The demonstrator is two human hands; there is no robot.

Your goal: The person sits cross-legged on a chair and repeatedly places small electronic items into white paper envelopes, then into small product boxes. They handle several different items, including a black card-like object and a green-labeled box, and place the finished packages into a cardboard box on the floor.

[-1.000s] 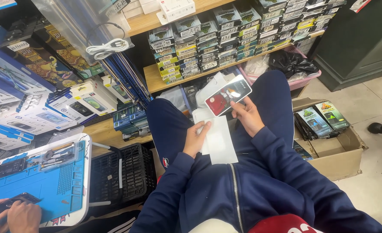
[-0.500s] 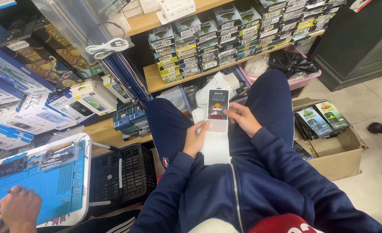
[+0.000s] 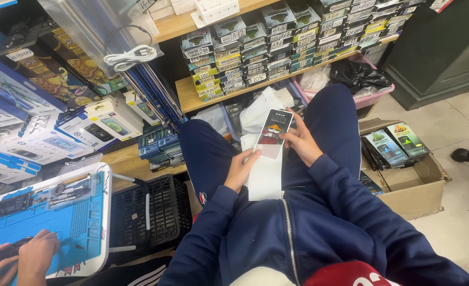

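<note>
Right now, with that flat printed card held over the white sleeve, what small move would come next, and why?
Probably slide the flat printed card down into the long white paper sleeve. The right hand holds the card lined up over it, and the left hand steadies the sleeve on the lap.

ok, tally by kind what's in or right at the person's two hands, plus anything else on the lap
Slim printed card package with a cartoon figure, in the right hand: 1
Long white paper sleeve under the package, left hand on it: 1
Loose white sheets beyond the knees: count unclear
Total countable: 2
</note>
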